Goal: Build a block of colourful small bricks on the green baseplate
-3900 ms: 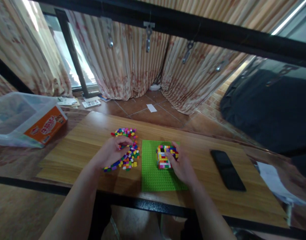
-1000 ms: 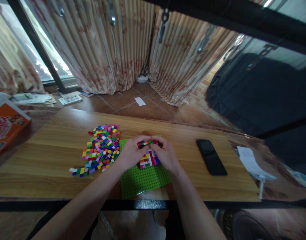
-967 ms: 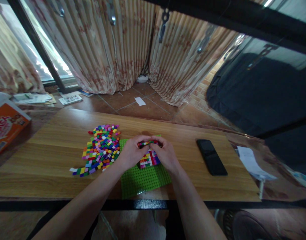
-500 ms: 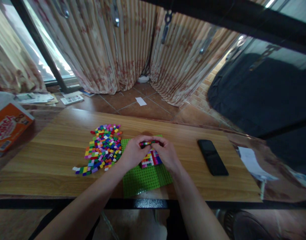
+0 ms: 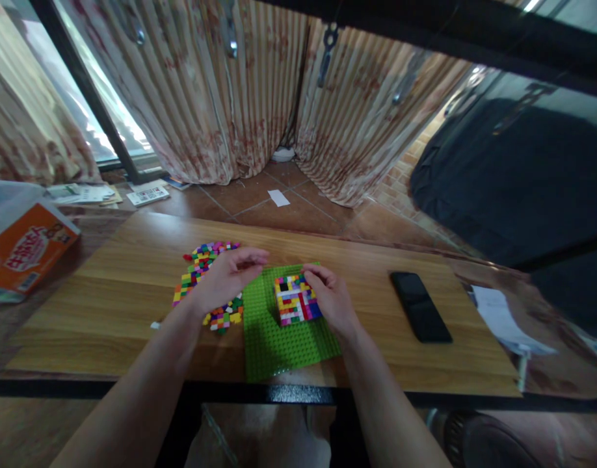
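A green studded baseplate (image 5: 274, 351) lies on the wooden table. On it sits a block of multicoloured toy bricks (image 5: 296, 304), with a black square near its far left corner. My right hand (image 5: 331, 300) has thumb and fingers closed at the block's far right corner, covering that part. Above the right side of a heap of loose toy bricks (image 5: 198, 260), my left hand (image 5: 230, 276) hangs with fingers stretched out and thumb apart. I see nothing in it. My left hand and forearm hide much of the heap.
A black phone (image 5: 419, 307) lies on the table (image 5: 108, 305) to the right. Beyond the left end stands a plastic tub with an orange label (image 5: 32, 250). Papers (image 5: 501, 318) lie past the right end. A small white brick (image 5: 155, 325) lies near my left forearm.
My left hand has come away from the block and moved left to the heap, its fingers opening. My right hand stays at the block, whose top now shows more. The view has shifted slightly.
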Motion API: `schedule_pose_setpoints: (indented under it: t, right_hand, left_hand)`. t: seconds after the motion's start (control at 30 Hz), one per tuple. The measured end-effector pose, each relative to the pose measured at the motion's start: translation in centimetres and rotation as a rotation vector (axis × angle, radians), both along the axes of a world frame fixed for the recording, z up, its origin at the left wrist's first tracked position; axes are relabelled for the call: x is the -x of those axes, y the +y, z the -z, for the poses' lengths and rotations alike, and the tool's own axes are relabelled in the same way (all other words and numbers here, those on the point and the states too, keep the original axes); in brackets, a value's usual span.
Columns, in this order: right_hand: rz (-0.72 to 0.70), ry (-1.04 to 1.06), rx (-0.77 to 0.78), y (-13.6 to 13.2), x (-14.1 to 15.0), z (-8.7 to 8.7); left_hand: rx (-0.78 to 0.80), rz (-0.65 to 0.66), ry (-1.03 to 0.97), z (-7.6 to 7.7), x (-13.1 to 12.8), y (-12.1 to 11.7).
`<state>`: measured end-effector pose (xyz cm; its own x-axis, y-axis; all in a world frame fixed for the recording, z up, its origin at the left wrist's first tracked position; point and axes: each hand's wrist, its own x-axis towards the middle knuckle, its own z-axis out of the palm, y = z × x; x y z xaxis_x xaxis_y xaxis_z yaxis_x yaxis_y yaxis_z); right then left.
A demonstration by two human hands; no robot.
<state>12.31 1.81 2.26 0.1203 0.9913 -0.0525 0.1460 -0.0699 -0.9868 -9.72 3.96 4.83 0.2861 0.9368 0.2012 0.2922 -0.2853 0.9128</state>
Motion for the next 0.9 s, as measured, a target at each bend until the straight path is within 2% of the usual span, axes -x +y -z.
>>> schedule_pose_setpoints:
  t: [0.07,0.13,0.27,0.57,0.77,0.9]
  right_hand:
    - [0.002,-0.02,0.0,0.0,0.0,-0.1]
    - [0.0,-0.037,-0.004,-0.1,0.0,-0.1]
    - [-0.008,-0.066,-0.007,-0.1,-0.1,-0.1]
    - [-0.024,-0.091,-0.011,-0.1,-0.2,-0.3]
    - [-0.04,-0.1,-0.012,-0.1,-0.2,-0.1]
    - [-0.038,-0.114,-0.031,-0.1,-0.2,-0.1]
  left_hand:
    - [0.013,0.045,0.073,-0.5,2.3,0.5]
    - [0.042,0.151,0.188,-0.7,4.1,0.8]
    - [0.068,0.241,0.313,-0.3,5.9,0.5]
    - [0.084,0.19,0.665,0.2,5.8,-0.3]
    - [0.074,0.214,0.69,0.2,5.6,-0.3]
    - [0.041,0.198,0.565,-0.2,5.4,-0.3]
